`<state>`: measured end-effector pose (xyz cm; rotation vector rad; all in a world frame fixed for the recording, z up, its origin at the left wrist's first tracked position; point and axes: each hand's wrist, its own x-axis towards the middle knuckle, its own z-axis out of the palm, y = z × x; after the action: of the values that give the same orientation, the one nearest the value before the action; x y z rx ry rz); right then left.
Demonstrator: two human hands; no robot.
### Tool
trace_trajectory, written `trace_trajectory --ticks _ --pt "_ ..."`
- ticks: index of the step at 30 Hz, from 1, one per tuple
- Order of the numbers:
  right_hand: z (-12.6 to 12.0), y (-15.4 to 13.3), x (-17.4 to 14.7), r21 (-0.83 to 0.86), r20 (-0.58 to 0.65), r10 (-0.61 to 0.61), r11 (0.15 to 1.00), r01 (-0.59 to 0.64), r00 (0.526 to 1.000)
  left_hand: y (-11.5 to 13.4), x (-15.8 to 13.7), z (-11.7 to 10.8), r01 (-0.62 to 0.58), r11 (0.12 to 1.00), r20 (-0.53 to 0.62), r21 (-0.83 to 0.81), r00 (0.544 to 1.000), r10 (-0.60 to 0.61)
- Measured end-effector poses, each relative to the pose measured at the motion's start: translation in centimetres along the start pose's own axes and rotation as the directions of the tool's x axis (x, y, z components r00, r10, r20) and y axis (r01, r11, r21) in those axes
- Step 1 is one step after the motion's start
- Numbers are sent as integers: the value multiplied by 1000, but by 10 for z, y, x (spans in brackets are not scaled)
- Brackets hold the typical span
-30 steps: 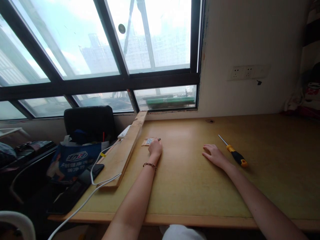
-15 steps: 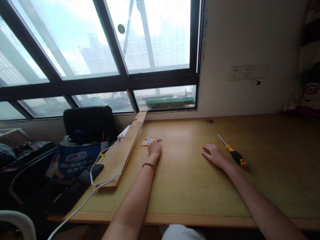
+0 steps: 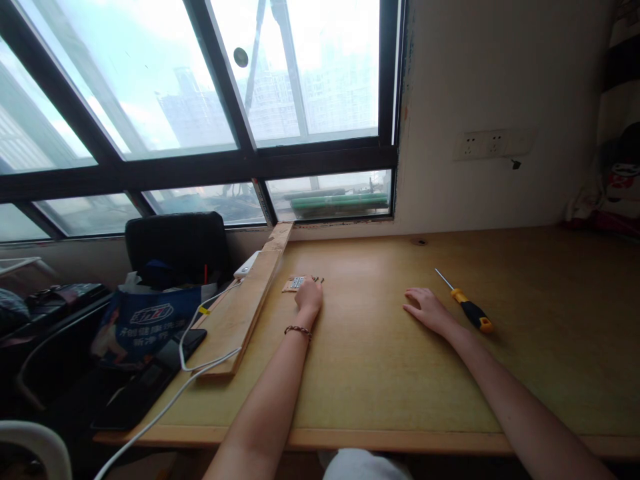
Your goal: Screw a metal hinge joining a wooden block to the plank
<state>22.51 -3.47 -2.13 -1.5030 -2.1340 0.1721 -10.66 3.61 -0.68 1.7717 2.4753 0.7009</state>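
Observation:
My left hand is closed, its knuckles up, at the near right edge of a small flat metal piece with holes. That piece lies on a thin light-brown board. What the fingers pinch, if anything, is hidden beneath the hand. Just beyond the knuckles, small screws show on the table. My right hand rests on the table, holding nothing, thumb and fingers apart. To its right lies a screwdriver with a yellow and black handle, its shaft pointing toward the wall.
A long wooden plank lies along the left side of the table, with a white cable across it. Left of it are a black chair and a blue bag. Window and wall sockets are behind.
Both hands stay in nearly the same places. The small screws beyond my left hand show a little more clearly now.

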Motion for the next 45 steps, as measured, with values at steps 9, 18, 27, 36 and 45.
trace_trajectory --ticks 9,18,27,36,45 --pt "-1 -1 0 19 -6 1 1000 -1 1000 0 0 1 -1 1000 -3 1 1000 1" --pt "-3 -3 0 34 -1 4 999 -4 1000 3 -3 -6 -11 1000 34 0 999 11" --pt "0 0 0 28 -7 4 1000 -4 1000 4 -2 -3 -3 1000 51 1 999 3" --pt "-2 -4 1 45 -15 9 999 -9 1000 1 -1 1 -41 999 41 25 998 40" --pt "-5 -36 6 585 -97 270 794 -164 958 63 -54 -12 199 620 425 -759 873 239"
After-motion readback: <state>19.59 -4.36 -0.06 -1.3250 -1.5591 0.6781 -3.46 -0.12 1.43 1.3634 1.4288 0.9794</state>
